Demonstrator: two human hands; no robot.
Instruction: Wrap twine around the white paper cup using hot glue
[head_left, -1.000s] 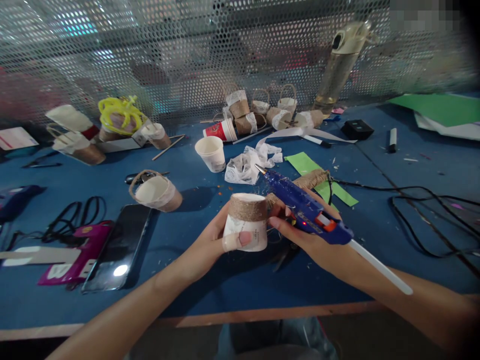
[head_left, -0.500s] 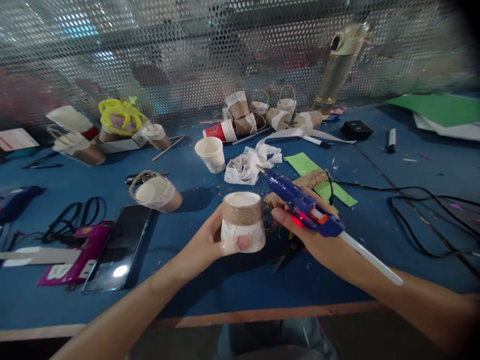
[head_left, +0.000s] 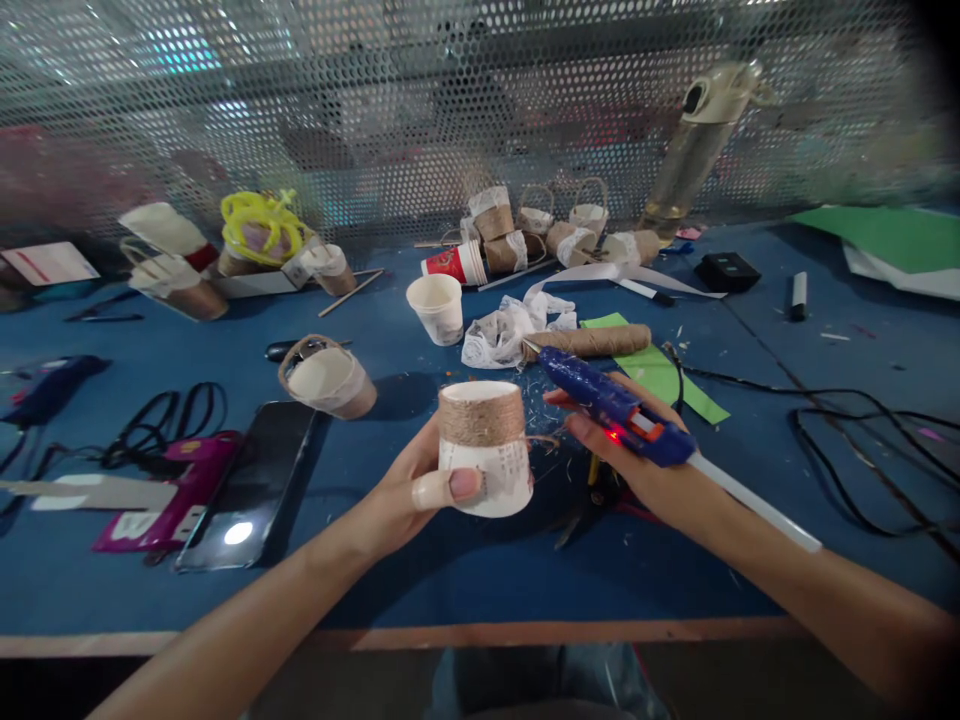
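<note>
My left hand (head_left: 405,490), a bandage on its thumb, grips a white paper cup (head_left: 499,480) that is held bottom up. Brown twine (head_left: 480,418) circles the upper part of the cup, and a short loose tail sticks out at its right side. In my right hand (head_left: 641,445) is a blue glue gun (head_left: 592,390), its red light lit and a white glue stick jutting from the back. The nozzle points up and left, apart from the cup. Beyond it a twine roll (head_left: 600,342) lies across a green paper strip (head_left: 697,397), beside white lace (head_left: 495,340).
Pliers (head_left: 577,510) lie below my right hand, and a black cable (head_left: 757,375) runs to the right. A handled cup (head_left: 330,380), a phone (head_left: 247,490) and a purple glue gun (head_left: 184,490) are on the left. A plain cup (head_left: 437,310) stands ahead; a bottle (head_left: 690,165) leans on the mesh.
The twine roll has left my right hand's side and now lies farther back on the green strip. My left hand has tilted the cup slightly. The glue gun stays in my right hand.
</note>
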